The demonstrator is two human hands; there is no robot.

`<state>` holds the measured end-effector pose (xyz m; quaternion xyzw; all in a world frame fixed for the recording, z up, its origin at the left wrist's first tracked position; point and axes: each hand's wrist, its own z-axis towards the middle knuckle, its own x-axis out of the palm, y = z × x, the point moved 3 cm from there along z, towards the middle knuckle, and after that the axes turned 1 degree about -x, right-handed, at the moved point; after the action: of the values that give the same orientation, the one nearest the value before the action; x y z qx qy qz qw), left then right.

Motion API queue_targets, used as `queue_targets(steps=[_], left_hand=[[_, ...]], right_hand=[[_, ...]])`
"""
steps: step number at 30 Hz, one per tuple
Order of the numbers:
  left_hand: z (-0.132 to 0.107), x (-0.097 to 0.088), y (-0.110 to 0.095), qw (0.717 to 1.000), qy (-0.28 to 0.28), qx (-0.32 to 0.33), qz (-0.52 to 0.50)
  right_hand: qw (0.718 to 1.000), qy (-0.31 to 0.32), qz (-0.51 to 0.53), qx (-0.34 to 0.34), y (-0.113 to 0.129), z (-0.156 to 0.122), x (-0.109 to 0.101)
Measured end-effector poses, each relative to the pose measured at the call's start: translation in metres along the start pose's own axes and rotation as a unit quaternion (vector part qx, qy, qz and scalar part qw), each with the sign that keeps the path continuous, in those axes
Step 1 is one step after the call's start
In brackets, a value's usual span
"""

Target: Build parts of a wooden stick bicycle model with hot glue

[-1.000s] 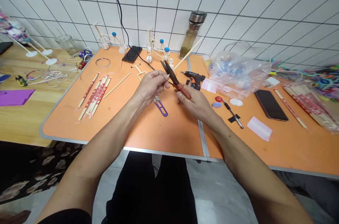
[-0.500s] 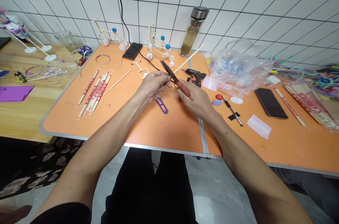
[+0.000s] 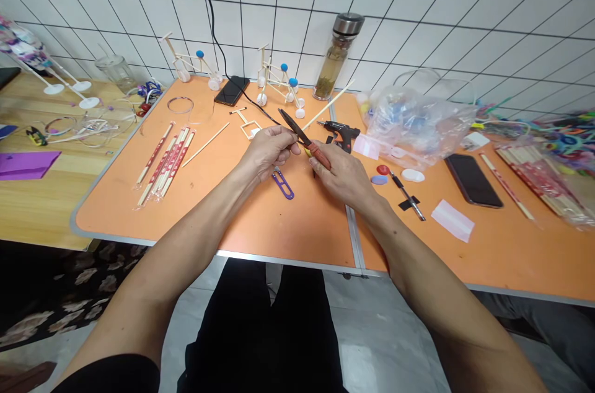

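On the left of the orange table (image 3: 279, 232) lies a bundle of pale wooden chopsticks in red-and-white paper and clear film (image 3: 173, 163); the slick wrapping would probably slide under a light touch. To its right rests a loose, thin, bare wooden stick (image 3: 206, 144), likely light and stiff, easiest to lift at mid-length. Behind and right of that lies a small pale frame of joined wooden sticks (image 3: 248, 124), whose joints look fragile; a straight bar seems the safer hold.

The person's left hand (image 3: 273, 151) comes next, thumb and fingers pinched together just beside the pliers, apparently on the near end of a long, slim, pale wooden stick (image 3: 329, 104), though the fingers hide the contact. Below that hand lies a purple, loop-handled pair of thread snips (image 3: 282, 184).

The long stick meets the dark metal pliers with red-brown grips (image 3: 302, 134) and slants up to the right, its far part in the air. It looks nearly weightless and rigid but liable to splinter under pressure, so a pinch close to the metal should steady it best. The right hand (image 3: 341, 170) is wrapped around the pliers' grips; they are probably the heaviest piece held, best gripped well back from the pivot.
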<state>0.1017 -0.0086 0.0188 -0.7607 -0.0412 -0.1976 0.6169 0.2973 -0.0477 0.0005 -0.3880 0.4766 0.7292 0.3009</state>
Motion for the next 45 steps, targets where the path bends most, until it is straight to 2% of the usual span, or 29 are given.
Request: queue_targets(steps=[9, 17, 22, 28, 35, 40, 45], left_hand=[[0.000, 0.000, 0.001, 1.000, -0.012, -0.019, 0.009], [-0.005, 0.006, 0.006, 1.000, 0.009, -0.026, 0.012], [-0.008, 0.013, 0.010, 0.999, 0.020, -0.043, 0.009], [-0.008, 0.011, 0.014, 0.997, 0.005, -0.076, 0.003], [-0.021, 0.024, 0.023, 0.985, -0.003, -0.171, -0.002], [-0.023, 0.032, 0.030, 0.974, -0.020, -0.224, 0.014], [-0.028, 0.029, 0.035, 0.964, -0.015, -0.266, 0.016]], right_hand=[[1.000, 0.002, 0.016, 0.012, 0.003, 0.000, 0.001], [1.000, -0.010, 0.006, 0.012, 0.006, -0.003, -0.004], [0.997, 0.028, 0.058, 0.049, 0.004, -0.009, -0.009], [0.992, 0.056, 0.069, 0.084, 0.006, -0.011, -0.005], [0.980, 0.131, 0.112, 0.099, -0.001, -0.024, -0.010], [0.962, 0.173, 0.159, 0.137, -0.002, -0.031, -0.013], [0.927, 0.226, 0.227, 0.196, 0.006, -0.039, -0.013]])
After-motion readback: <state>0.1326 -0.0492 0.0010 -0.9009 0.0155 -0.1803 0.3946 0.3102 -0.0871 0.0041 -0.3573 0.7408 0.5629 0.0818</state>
